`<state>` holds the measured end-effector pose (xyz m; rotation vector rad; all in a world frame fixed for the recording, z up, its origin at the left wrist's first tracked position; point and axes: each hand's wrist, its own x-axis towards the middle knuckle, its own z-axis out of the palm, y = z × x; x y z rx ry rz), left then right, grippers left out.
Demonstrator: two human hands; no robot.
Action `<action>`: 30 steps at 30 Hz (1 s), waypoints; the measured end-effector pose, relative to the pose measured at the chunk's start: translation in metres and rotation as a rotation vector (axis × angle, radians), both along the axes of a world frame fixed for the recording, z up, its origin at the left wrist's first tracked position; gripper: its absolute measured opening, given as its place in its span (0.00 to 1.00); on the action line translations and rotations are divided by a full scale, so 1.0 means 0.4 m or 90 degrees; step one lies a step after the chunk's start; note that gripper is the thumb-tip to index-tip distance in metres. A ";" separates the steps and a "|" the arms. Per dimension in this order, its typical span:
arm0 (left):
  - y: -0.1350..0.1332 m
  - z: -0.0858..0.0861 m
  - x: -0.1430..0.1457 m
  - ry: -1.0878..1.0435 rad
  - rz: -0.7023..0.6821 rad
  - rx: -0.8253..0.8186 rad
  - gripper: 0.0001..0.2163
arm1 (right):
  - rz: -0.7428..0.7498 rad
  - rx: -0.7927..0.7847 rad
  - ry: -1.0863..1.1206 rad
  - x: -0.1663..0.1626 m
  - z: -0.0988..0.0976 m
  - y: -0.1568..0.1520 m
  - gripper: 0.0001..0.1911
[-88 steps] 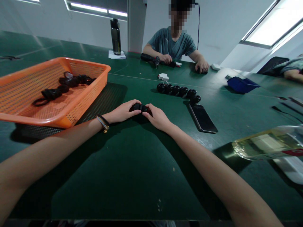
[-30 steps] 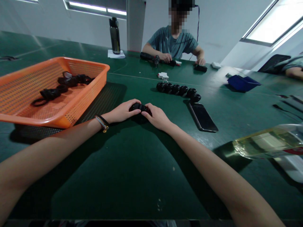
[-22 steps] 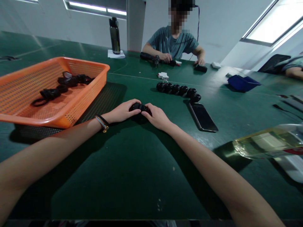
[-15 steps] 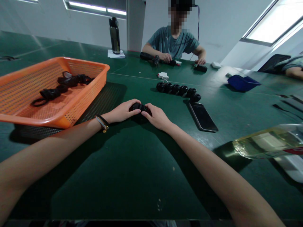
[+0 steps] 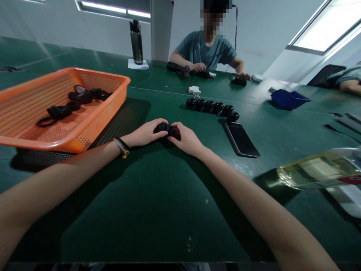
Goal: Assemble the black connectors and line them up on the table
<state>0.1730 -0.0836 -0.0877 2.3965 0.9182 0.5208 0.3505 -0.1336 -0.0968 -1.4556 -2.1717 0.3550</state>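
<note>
Between my two hands, just above the green table (image 5: 158, 210), is a small black rounded part (image 5: 170, 129) whose exact kind I cannot make out. My left hand (image 5: 148, 131) grips its left end, thumb in front and fingers behind. Around its right end curls my right hand (image 5: 186, 138), with the thumb near the middle of the part. A dark reddish sheen shows on the right end. Beyond my hands stretches a row of several round black parts (image 5: 209, 106), and a phone (image 5: 242, 140) lies face up at the row's near end.
An orange basket (image 5: 70, 145) holding black cabled pieces (image 5: 60, 111) stands at left. On the right lie a bottle of yellow liquid (image 5: 318, 169) and a blue scoop-like tray (image 5: 290, 98). Across the table sits a co-worker (image 5: 210, 49) beside a power drill (image 5: 179, 68); a dark bottle (image 5: 137, 43) stands behind.
My right fingers have shifted slightly on the black part, uncovering more of its right end. My left hand stays put. Opposite, the co-worker's hand on the right side of the picture has moved a little.
</note>
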 end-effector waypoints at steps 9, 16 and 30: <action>-0.001 0.002 0.001 0.005 0.007 -0.004 0.20 | -0.007 -0.011 0.006 -0.001 -0.001 0.003 0.14; -0.002 0.004 0.000 0.015 0.010 -0.002 0.19 | -0.019 -0.011 -0.014 -0.005 0.001 0.003 0.14; 0.000 0.001 0.000 0.008 0.005 0.001 0.19 | -0.021 -0.016 -0.018 -0.006 0.003 0.003 0.14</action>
